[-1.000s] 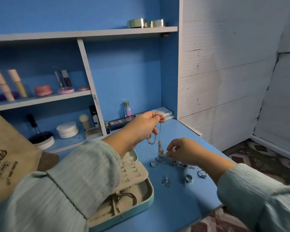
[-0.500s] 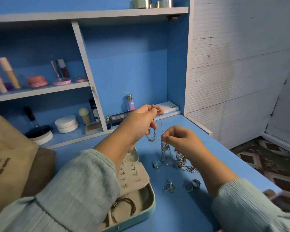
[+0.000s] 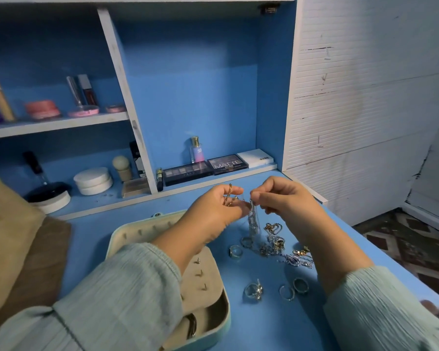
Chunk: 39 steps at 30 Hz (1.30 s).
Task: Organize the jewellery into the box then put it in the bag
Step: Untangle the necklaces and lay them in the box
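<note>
Beige suede-look bag (image 3: 8,224) is cut off at the left edge, only part of dark print visible, unreadable. Mint-green jewellery box (image 3: 223,323) with beige lining sits open on the blue counter (image 3: 276,330), its front-left part hidden under the left forearm in a pale green crinkled sleeve (image 3: 122,295); a gold-tone bangle (image 3: 192,325) shows only partly in the bottom compartment, small gold studs sit on the beige padded flap. Left hand (image 3: 213,209) is raised over the counter just beyond the box, fingers curled, pinching a gold link chain (image 3: 229,196) draped over the fingers. Right hand (image 3: 284,198) sits just beside it, fingertips nearly meeting the left, thumb and forefinger pinching the top of a thin silver chain (image 3: 252,221) that hangs down, blurred, lower end reaching the pile; cannot tell whether the two chains are joined. Tangled heap of silver necklaces and pendants (image 3: 276,244) lies on the counter under and just right of the hands, individual pieces hard to separate. Loose silver rings (image 3: 254,291) lie nearer the camera, between the box and the right forearm, apart from the heap. Eyeshadow palettes (image 3: 205,168) and a small perfume bottle (image 3: 196,149) stand at the back of the shelf alcove, well apart from the hands.
</note>
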Available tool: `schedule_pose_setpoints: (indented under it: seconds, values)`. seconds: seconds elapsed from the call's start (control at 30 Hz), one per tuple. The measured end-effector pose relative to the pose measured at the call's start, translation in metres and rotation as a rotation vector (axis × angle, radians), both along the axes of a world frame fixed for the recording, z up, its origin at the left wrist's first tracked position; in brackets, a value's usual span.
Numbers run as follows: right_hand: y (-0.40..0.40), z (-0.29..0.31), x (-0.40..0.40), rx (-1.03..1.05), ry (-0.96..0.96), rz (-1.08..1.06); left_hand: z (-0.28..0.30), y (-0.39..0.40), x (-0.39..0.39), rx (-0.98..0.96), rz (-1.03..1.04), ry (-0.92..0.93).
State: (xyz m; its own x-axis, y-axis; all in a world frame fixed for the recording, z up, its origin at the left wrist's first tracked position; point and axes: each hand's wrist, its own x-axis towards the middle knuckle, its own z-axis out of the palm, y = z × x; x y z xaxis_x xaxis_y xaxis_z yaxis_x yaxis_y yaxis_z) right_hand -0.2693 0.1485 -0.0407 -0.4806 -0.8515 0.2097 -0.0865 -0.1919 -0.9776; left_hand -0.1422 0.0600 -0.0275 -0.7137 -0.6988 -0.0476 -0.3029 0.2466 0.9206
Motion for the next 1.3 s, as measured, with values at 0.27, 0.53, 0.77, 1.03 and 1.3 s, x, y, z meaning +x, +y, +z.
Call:
schedule_pose_setpoints:
  seconds: [0.27, 0.53, 0.77, 1.03, 1.3]
  values:
    - [0.004, -0.011, -0.006, -0.089, -0.083, -0.033, -0.016, -0.003, 0.003, -0.068, 0.072, -0.041]
    - [0.011, -0.014, -0.016, -0.270, -0.297, -0.023, -0.015, -0.006, 0.003, -0.137, 0.087, -0.123]
    - [0.012, -0.013, -0.022, -0.383, -0.501, 0.022, -0.010, -0.010, 0.007, -0.245, 0.043, -0.266]
    - [0.014, -0.017, -0.024, -0.259, -0.505, -0.049, 0.008, -0.005, 0.011, -0.461, 0.132, -0.195]
    - [0.006, -0.021, -0.010, 0.186, 0.201, -0.189, 0.020, 0.000, 0.012, -0.486, 0.069, -0.077]
